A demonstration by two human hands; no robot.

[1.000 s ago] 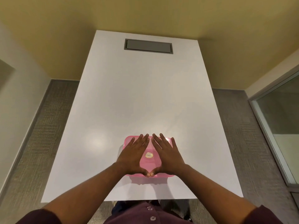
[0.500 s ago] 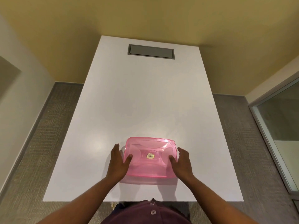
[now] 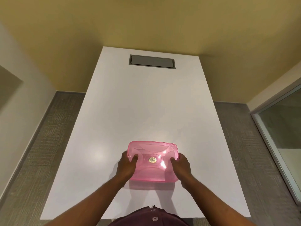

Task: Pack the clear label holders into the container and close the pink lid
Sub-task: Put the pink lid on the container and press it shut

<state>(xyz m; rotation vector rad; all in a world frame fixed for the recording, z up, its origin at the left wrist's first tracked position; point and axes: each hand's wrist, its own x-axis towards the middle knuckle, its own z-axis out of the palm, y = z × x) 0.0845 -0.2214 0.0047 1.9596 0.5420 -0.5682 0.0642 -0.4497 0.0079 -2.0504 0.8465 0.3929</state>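
Office meeting room: long white table [image 3: 146,111], glass partition [image 3: 283,128].

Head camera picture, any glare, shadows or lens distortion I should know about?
Head view: bright glare spots sit on the translucent pink plastic lid right of its centre; a soft ceiling-light reflection shows on the white rectangular table left of the left hand; a shadow falls under the lid's near edge; the wide-angle lens splays the table edges and walls.

Both forearms bare, reaching forward from the lower edge, converging slightly. Left hand [image 3: 126,167] clasped on the left edge of the pink lid [image 3: 152,150], thumb on top, fingers wrapped down the side. Right hand [image 3: 181,167] mirrored on the right edge, thumb resting on top. Wrists level, each grip closed on the rim.
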